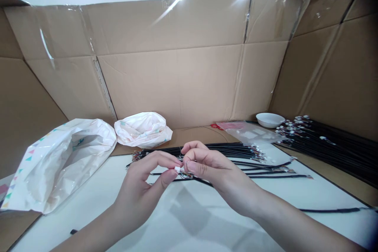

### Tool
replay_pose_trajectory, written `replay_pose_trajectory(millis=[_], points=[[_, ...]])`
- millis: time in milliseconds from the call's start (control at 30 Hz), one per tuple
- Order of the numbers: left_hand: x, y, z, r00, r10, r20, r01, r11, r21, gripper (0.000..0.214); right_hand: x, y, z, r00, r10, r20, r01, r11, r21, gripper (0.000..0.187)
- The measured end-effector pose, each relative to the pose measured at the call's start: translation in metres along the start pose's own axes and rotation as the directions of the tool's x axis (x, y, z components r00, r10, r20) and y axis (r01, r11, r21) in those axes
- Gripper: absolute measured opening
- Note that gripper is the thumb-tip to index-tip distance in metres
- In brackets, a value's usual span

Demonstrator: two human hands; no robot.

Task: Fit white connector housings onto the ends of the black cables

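Observation:
Between thumb and index finger, my left hand (144,185) pinches a small white plastic connector (177,169). My right hand (211,169) is closed just to its right, fingertips pinching thin wires (186,174) at the end of a black cable. The two hands nearly touch above the white board. Fingers cover part of the wires, so I cannot tell how far they sit in the connector. Behind the hands lies a bundle of black cables (230,150) with bare coloured wire ends. Several single black cables (265,173) lie nearer, to the right.
Two white plastic bags, a large one (97,177) and a smaller one (141,130), stand at the left. A clear bag (251,132), a white bowl (270,119) and a pile of black cables with white connectors (333,141) are at the right. Cardboard walls (177,82) enclose the table.

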State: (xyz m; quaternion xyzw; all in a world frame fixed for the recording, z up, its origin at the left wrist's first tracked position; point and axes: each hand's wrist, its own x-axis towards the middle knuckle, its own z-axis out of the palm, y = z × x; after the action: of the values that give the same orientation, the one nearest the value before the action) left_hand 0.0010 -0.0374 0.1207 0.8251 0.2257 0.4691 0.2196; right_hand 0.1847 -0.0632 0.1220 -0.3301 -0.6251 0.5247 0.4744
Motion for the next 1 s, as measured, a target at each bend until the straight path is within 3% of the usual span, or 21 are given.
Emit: replay_pose_trajectory(millis=[67, 133, 267, 400, 500, 600, 700, 867, 1000], points=[[0.0, 0.001, 0.0, 0.97, -0.231, 0.078, 0.242, 0.95, -0.194, 0.012, 0.002, 0.0, -0.001, 0.997, 0.061, 0.043, -0.067, 0.985, 0.156, 0.022], [0.001, 0.001, 0.001, 0.93, -0.339, 0.144, 0.367, 0.876, -0.313, 0.016, 0.003, -0.001, -0.002, 0.993, 0.096, 0.071, -0.111, 0.961, 0.255, 0.02], [0.002, 0.0, 0.004, 0.893, -0.397, 0.213, 0.451, 0.776, -0.441, 0.015, 0.006, -0.003, -0.003, 0.985, 0.132, 0.112, -0.162, 0.933, 0.321, 0.017], [0.003, 0.0, 0.005, 0.882, -0.407, 0.239, 0.472, 0.735, -0.488, 0.014, 0.005, -0.003, -0.004, 0.981, 0.141, 0.13, -0.176, 0.93, 0.322, 0.018], [0.004, -0.002, 0.005, 0.891, -0.406, 0.206, 0.453, 0.757, -0.47, 0.016, 0.004, -0.002, -0.004, 0.992, 0.109, 0.065, -0.12, 0.969, 0.215, 0.021], [0.004, -0.005, 0.005, 0.89, -0.425, 0.166, 0.453, 0.779, -0.434, 0.019, 0.003, -0.001, -0.003, 1.0, 0.006, -0.022, -0.007, 1.0, -0.023, 0.022], [0.003, -0.007, 0.005, 0.886, -0.431, 0.173, 0.462, 0.78, -0.422, 0.019, 0.002, -0.002, -0.002, 0.996, -0.062, -0.057, 0.048, 0.976, -0.211, 0.02], [0.002, -0.008, 0.006, 0.892, -0.421, 0.165, 0.452, 0.809, -0.375, 0.023, -0.003, -0.005, 0.003, 0.987, -0.098, -0.124, 0.045, 0.927, -0.372, 0.017], [0.002, -0.007, 0.005, 0.87, -0.455, 0.189, 0.492, 0.78, -0.387, 0.024, -0.006, -0.004, 0.006, 0.975, -0.167, -0.15, 0.07, 0.861, -0.504, 0.011]])
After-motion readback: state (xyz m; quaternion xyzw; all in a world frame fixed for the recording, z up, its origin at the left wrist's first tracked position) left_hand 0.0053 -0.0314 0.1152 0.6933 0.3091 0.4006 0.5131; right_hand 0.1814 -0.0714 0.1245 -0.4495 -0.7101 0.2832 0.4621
